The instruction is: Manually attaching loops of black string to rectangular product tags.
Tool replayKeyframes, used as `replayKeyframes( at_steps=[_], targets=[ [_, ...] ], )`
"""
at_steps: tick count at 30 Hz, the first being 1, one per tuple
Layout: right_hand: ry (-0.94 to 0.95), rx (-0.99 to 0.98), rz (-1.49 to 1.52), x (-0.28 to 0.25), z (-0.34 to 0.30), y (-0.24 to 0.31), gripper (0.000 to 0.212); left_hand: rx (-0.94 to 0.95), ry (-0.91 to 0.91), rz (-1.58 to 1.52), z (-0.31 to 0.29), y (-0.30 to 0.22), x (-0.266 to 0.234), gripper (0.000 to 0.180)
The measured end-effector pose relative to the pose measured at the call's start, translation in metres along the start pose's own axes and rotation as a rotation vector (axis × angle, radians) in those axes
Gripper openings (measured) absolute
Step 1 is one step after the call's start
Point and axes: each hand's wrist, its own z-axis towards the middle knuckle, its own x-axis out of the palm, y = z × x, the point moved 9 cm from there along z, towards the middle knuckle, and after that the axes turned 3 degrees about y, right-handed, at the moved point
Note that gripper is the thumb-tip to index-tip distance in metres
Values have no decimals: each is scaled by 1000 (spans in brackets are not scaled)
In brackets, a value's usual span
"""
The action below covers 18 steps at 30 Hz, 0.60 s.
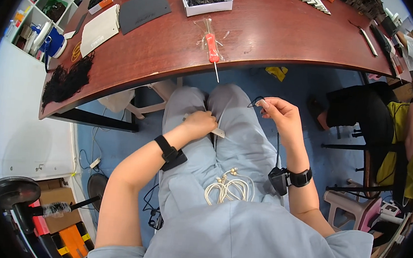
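Observation:
Over my lap, my left hand [200,124] is closed on a flat beige tag [220,133], whose end sticks out past the fingers. My right hand [283,116] is raised over the right knee, pinching a thin black cord [253,102] that forms a small loop at the fingertips. Ahead of both hands, a red-handled tool [211,47] with a thin metal shaft is fixed to the table with clear tape. Its shaft points toward me past the table edge. A coil of cream cord [228,191] with small beads lies on my lap.
On the brown table [272,32] stand a white box [205,8] of small black pieces, a dark grey sheet [144,10], a stack of beige tags [100,31] and a bundle of black cords [68,80]. To the right sits another person [399,139]; a fan [16,190] is at left.

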Motion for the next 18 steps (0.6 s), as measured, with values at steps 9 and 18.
replayKeyframes(
  at_steps=[9, 18],
  targets=[
    [-1, -5, -21, -4, 1, 2, 15, 210, -35, 79, 3, -1, 4, 8],
    [23, -19, -43, 5, 4, 4, 16, -140, 74, 64, -4, 38, 31, 10]
  ],
)
